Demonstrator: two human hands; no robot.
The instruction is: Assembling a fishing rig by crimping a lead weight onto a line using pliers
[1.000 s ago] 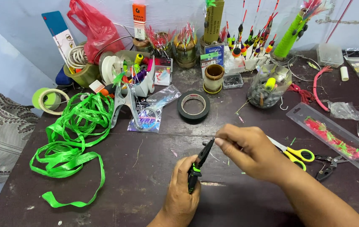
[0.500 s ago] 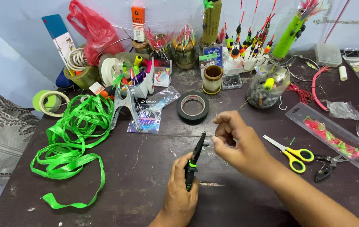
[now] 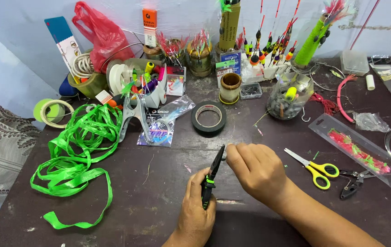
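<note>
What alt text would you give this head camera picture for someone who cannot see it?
A left hand grips black pliers with green trim while the right hand pinches something small at their tip, above a dark table. Around lie green ribbon, a black tape roll, yellow scissors and fishing floats.

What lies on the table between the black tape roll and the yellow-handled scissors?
In the head view, the right hand lies there, its fingertips at the tip of the black pliers; otherwise bare tabletop between tape roll and scissors.

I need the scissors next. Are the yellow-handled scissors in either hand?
No, the yellow-handled scissors lie on the table beside the right hand, while the left hand grips black pliers.
</note>
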